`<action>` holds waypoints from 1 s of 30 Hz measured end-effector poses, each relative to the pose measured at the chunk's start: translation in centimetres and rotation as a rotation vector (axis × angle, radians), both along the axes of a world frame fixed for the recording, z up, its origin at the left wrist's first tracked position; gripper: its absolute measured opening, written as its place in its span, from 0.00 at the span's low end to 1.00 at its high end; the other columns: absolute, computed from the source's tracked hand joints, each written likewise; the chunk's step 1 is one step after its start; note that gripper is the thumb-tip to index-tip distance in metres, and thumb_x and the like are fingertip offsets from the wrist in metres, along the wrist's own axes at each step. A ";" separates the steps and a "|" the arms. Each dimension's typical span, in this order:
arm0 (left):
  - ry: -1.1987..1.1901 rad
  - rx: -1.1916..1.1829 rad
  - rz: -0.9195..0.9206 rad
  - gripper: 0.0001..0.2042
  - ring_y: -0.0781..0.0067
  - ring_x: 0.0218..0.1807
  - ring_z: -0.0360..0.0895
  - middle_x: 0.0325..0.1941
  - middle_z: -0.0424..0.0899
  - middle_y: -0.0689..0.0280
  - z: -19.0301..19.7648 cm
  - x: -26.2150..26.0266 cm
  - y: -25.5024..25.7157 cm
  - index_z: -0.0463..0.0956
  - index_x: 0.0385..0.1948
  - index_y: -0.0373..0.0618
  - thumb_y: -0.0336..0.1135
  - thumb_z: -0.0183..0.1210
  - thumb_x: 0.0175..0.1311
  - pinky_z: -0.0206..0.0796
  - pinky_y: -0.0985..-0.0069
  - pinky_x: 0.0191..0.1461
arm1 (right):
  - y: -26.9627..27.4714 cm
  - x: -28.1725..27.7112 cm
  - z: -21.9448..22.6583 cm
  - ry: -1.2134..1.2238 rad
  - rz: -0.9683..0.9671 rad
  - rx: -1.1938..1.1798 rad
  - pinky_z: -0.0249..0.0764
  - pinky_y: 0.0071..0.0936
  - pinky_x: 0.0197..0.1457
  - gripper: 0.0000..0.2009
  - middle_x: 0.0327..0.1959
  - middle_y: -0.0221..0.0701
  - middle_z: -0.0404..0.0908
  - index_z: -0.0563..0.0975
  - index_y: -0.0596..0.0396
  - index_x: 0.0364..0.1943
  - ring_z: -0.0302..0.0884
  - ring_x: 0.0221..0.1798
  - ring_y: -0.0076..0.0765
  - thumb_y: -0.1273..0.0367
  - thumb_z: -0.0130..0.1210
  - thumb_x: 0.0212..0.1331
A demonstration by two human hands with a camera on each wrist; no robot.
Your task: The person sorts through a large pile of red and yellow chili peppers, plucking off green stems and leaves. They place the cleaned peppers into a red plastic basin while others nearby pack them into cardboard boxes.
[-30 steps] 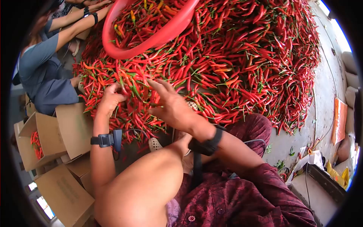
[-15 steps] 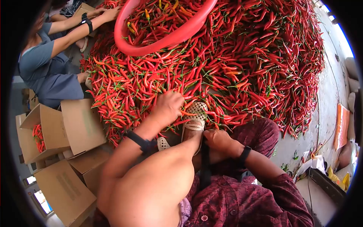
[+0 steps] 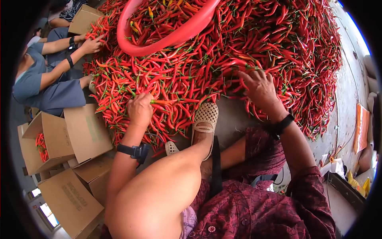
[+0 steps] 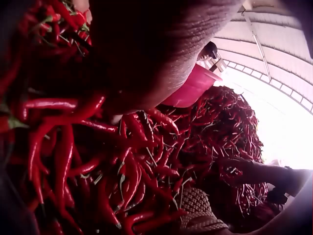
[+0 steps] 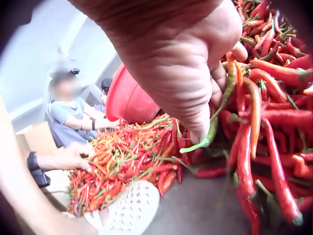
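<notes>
Red chili peppers (image 3: 223,44) lie in a large heap on the floor before me. At the heap's near left side is my left hand (image 3: 140,109), its fingers bent; an orange chili with a green stem (image 3: 162,102) sticks out to the right from them. My right hand (image 3: 260,89) reaches onto the heap right of my shoe, fingers spread and slightly bent over the peppers. In the right wrist view its thumb lies right at a greenish chili (image 5: 211,132). The palm side of the left hand (image 4: 161,54) is dark in the left wrist view, and its fingertips are largely hidden.
A red tub (image 3: 153,49) holding peppers sits tilted on the heap. Cardboard boxes (image 3: 57,135) stand at left, one with peppers inside. Another person (image 3: 47,75) sits at the heap's left edge, hands on peppers. My woven shoe (image 3: 206,117) rests beside the heap.
My left hand has moved left across the heap, with the orange chili beside its fingers. My right hand has risen from beside my foot to the peppers at right.
</notes>
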State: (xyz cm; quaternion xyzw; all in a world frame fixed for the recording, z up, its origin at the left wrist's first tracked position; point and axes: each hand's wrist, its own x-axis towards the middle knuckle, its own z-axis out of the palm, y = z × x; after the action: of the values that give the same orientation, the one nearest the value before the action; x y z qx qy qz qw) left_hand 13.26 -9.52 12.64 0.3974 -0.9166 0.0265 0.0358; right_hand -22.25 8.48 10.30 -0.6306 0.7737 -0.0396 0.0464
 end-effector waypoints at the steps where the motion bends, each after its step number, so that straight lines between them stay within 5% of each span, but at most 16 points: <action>1: 0.035 0.041 0.039 0.10 0.60 0.37 0.76 0.30 0.78 0.64 0.1 0.2 -0.4 0.76 0.28 0.48 0.22 0.57 0.42 0.65 0.64 0.39 | 0.1 -0.5 0.3 -0.033 -0.052 -0.012 0.58 0.44 0.61 0.31 0.50 0.28 0.69 0.67 0.39 0.59 0.63 0.59 0.36 0.63 0.62 0.45; 3: 0.102 0.122 0.113 0.10 0.58 0.35 0.77 0.28 0.78 0.62 0.4 0.4 -1.3 0.76 0.28 0.48 0.23 0.58 0.42 0.66 0.63 0.38 | 1.5 -2.0 0.2 -0.516 -0.109 -0.311 0.71 0.37 0.47 0.24 0.43 0.34 0.77 0.73 0.47 0.53 0.74 0.47 0.42 0.67 0.60 0.48; 5: 0.188 0.338 0.302 0.10 0.57 0.28 0.77 0.25 0.79 0.58 2.3 -0.3 -1.2 0.75 0.28 0.42 0.24 0.64 0.41 0.67 0.65 0.33 | 3.8 -2.0 4.7 -0.856 -0.488 -0.125 0.73 0.37 0.39 0.18 0.33 0.38 0.80 0.76 0.53 0.46 0.78 0.37 0.48 0.67 0.59 0.49; 7: 0.263 0.498 0.268 0.11 0.64 0.23 0.75 0.22 0.78 0.58 2.0 0.7 -2.4 0.75 0.28 0.40 0.24 0.66 0.41 0.65 0.69 0.31 | 7.8 -5.0 3.6 -0.590 -0.559 -0.151 0.72 0.39 0.39 0.16 0.30 0.43 0.80 0.75 0.57 0.43 0.78 0.37 0.51 0.66 0.59 0.50; 9: 0.415 0.725 0.310 0.08 0.82 0.22 0.69 0.20 0.77 0.66 2.2 0.8 -3.3 0.75 0.26 0.36 0.21 0.64 0.44 0.62 0.79 0.27 | 11.5 -8.4 0.9 -0.365 -0.773 0.041 0.72 0.40 0.39 0.18 0.33 0.50 0.78 0.75 0.59 0.40 0.79 0.39 0.50 0.63 0.60 0.47; 11: 0.534 0.884 0.336 0.06 0.84 0.24 0.70 0.21 0.77 0.69 2.6 1.0 -4.2 0.74 0.25 0.35 0.20 0.63 0.46 0.62 0.81 0.26 | 15.4 -10.7 -2.4 -0.279 -0.751 0.066 0.72 0.40 0.40 0.21 0.33 0.52 0.78 0.74 0.60 0.42 0.79 0.39 0.50 0.61 0.61 0.46; 15: 0.563 0.965 0.452 0.08 0.83 0.24 0.73 0.25 0.78 0.68 4.1 0.5 -4.7 0.75 0.33 0.36 0.20 0.60 0.51 0.65 0.83 0.24 | 12.9 -8.4 0.0 -0.754 -0.957 0.122 0.72 0.41 0.44 0.28 0.36 0.50 0.79 0.70 0.60 0.48 0.78 0.42 0.52 0.61 0.64 0.43; 18: 0.646 0.991 0.512 0.09 0.83 0.23 0.74 0.25 0.78 0.68 4.1 0.9 -5.2 0.74 0.36 0.36 0.20 0.60 0.52 0.65 0.84 0.24 | 12.8 -11.3 -5.8 -0.618 -0.659 -0.016 0.74 0.37 0.42 0.32 0.35 0.49 0.79 0.67 0.63 0.51 0.78 0.40 0.46 0.62 0.67 0.40; 20: 0.677 1.048 0.485 0.10 0.83 0.22 0.73 0.25 0.78 0.68 3.9 1.3 -5.2 0.73 0.37 0.36 0.20 0.59 0.52 0.65 0.84 0.23 | 10.3 -10.8 -4.5 -0.505 -0.726 0.082 0.74 0.32 0.39 0.32 0.35 0.46 0.79 0.69 0.65 0.48 0.77 0.39 0.39 0.62 0.68 0.38; 22: 0.737 1.107 0.482 0.10 0.83 0.19 0.72 0.25 0.77 0.68 3.4 0.8 -4.7 0.73 0.38 0.36 0.20 0.59 0.53 0.64 0.85 0.22 | 8.8 -9.4 -1.1 -1.109 -0.755 -0.020 0.74 0.32 0.39 0.31 0.41 0.42 0.79 0.71 0.68 0.47 0.77 0.42 0.38 0.61 0.69 0.40; 24: 0.581 0.959 0.419 0.16 0.78 0.27 0.75 0.29 0.78 0.66 2.2 1.2 -5.3 0.72 0.41 0.37 0.23 0.63 0.49 0.67 0.80 0.30 | 8.6 -10.0 -1.9 -0.840 -0.787 -0.055 0.73 0.27 0.39 0.33 0.40 0.39 0.78 0.68 0.68 0.53 0.77 0.40 0.32 0.63 0.68 0.44; 26: 0.438 0.613 0.248 0.19 0.72 0.32 0.76 0.34 0.78 0.62 1.1 0.7 -5.0 0.72 0.43 0.37 0.26 0.64 0.46 0.69 0.75 0.36 | 7.2 -9.5 -1.8 -1.047 -0.692 -0.004 0.72 0.33 0.49 0.40 0.47 0.48 0.74 0.64 0.68 0.55 0.74 0.50 0.41 0.57 0.70 0.39; 27: 0.421 0.435 0.162 0.20 0.69 0.34 0.76 0.37 0.78 0.60 1.3 0.3 -4.8 0.72 0.44 0.37 0.27 0.65 0.45 0.69 0.73 0.38 | 7.2 -9.7 -3.1 -0.432 -0.647 0.153 0.70 0.40 0.54 0.43 0.51 0.53 0.70 0.64 0.65 0.55 0.69 0.57 0.48 0.54 0.71 0.35; 28: 0.399 0.255 0.078 0.22 0.67 0.36 0.75 0.39 0.78 0.58 1.8 -0.1 -4.6 0.72 0.44 0.37 0.28 0.66 0.44 0.69 0.71 0.41 | 6.7 -8.9 -3.2 -0.361 -0.714 0.148 0.68 0.41 0.56 0.43 0.52 0.53 0.69 0.64 0.63 0.55 0.67 0.58 0.52 0.53 0.71 0.33; 30: 0.355 0.364 0.143 0.22 0.68 0.38 0.75 0.43 0.77 0.58 3.5 -1.6 -3.7 0.71 0.48 0.37 0.27 0.64 0.47 0.69 0.73 0.42 | 5.7 -7.7 -3.2 -0.327 -0.849 0.146 0.66 0.44 0.59 0.44 0.54 0.53 0.67 0.64 0.62 0.54 0.65 0.59 0.56 0.51 0.70 0.32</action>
State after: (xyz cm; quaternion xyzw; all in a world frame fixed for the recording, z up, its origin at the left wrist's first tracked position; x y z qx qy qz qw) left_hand 11.63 -13.25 16.17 0.4594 -0.8552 -0.2065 0.1222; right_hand -29.95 14.15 7.07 -0.2384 0.9468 -0.0996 0.1918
